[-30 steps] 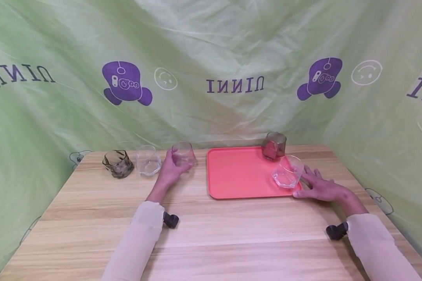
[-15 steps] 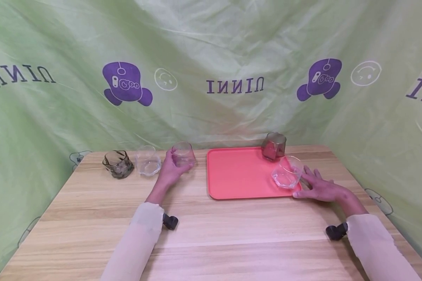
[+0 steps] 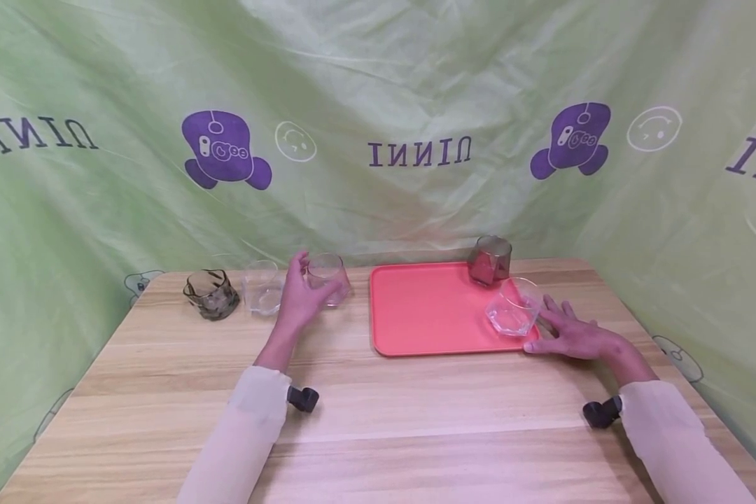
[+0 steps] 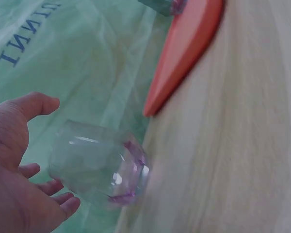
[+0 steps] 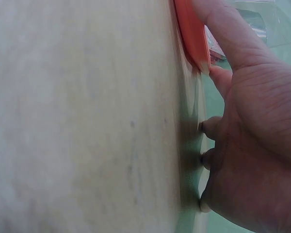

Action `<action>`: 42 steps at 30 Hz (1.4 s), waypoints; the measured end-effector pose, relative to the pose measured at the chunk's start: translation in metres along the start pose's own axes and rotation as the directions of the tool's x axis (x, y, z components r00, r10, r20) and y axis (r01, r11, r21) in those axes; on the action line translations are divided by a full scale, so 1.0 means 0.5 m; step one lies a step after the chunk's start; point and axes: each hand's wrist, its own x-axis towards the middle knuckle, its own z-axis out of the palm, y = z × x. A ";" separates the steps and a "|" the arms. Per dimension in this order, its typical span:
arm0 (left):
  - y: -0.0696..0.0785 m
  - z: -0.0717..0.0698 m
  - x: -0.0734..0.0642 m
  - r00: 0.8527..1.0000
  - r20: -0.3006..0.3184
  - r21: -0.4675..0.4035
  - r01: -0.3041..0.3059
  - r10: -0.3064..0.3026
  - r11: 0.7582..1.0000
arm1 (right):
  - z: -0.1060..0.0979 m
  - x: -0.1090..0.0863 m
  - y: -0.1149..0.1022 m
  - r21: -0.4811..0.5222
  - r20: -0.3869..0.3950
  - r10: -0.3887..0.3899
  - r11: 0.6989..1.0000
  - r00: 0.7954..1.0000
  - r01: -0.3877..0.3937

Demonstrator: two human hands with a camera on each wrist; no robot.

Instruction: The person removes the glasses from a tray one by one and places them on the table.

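My left hand (image 3: 302, 294) stands spread beside a pinkish clear glass (image 3: 330, 274), which sits upright on the table left of the tray. In the left wrist view the thumb is apart from this glass (image 4: 99, 162) and the other fingertips are close to its far side; whether they touch is unclear. My right hand (image 3: 573, 336) rests with extended fingers at the front right corner of the red tray (image 3: 425, 311), the thumb on its rim. Near that hand a clear glass (image 3: 513, 311) stands on the tray, and a grey-brown glass (image 3: 491, 262) stands at the back right corner.
Left of my left hand are a clear faceted glass (image 3: 261, 294), partly hidden by the hand, and a dark wavy glass (image 3: 211, 294). A green printed curtain (image 3: 416, 203) hangs behind the wooden table (image 3: 416, 420).
My left hand has let go of the pinkish glass and drawn slightly left, its fingers now spread. The pinkish glass stays in place. My right hand holds the same pose.
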 end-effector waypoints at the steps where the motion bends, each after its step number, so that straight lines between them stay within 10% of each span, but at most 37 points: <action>1: 0.006 0.000 -0.001 1.000 -0.007 0.004 -0.009 0.009 1.000 | 0.000 0.001 0.001 0.000 0.001 0.001 1.000 1.000 -0.001; 20: 0.072 0.068 -0.025 0.955 -0.097 -0.035 -0.286 0.281 0.958 | -0.001 -0.004 -0.001 0.008 -0.001 0.006 1.000 1.000 -0.006; 27: 0.082 0.120 -0.037 0.932 0.003 -0.075 -0.361 0.362 0.930 | -0.001 -0.003 -0.003 0.001 -0.002 0.006 1.000 1.000 -0.006; 42: 0.076 0.235 -0.071 0.920 0.291 -0.049 -0.260 0.263 0.964 | -0.001 -0.001 -0.005 0.003 0.002 0.005 1.000 1.000 -0.005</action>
